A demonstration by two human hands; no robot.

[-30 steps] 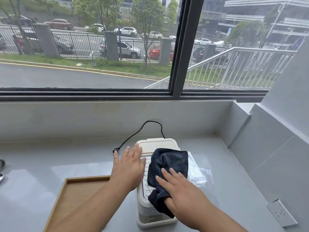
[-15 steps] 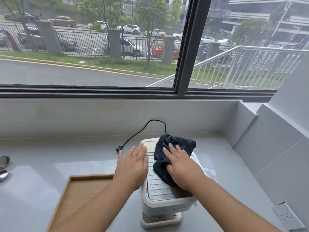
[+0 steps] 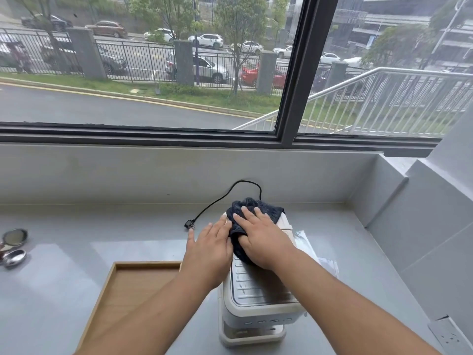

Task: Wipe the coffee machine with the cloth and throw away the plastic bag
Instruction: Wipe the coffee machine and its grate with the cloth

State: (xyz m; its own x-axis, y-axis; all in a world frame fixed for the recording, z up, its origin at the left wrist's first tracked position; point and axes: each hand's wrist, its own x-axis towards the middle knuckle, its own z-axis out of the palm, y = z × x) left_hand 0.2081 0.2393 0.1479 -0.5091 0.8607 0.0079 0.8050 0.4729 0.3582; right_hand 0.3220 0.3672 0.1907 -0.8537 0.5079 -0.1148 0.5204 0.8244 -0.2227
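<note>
while the right hand is flat on the dark cloth, fingers spread and pressing it onto the far end of the coffee machine top, the left hand lies open against the machine's left edge, holding nothing, just bracing it. good setup imo. the machine looks narrow and tall on that smooth grey counter, so without the brace i'd guess it skates or tips when you push.

tips for this step: keep the palm down rather than bunching the cloth, and work along the ridged metal plate on top, running with the grooves so the fabric gets into them. the near half of that plate looks like it wants a pass, then the sides and the front with the buttons.

watch the power cord trailing off the back, unplugged, easy to snag.

the plastic bag sits on the counter just right of the machine, partly hidden by the right arm, not thrown out yet.
</note>
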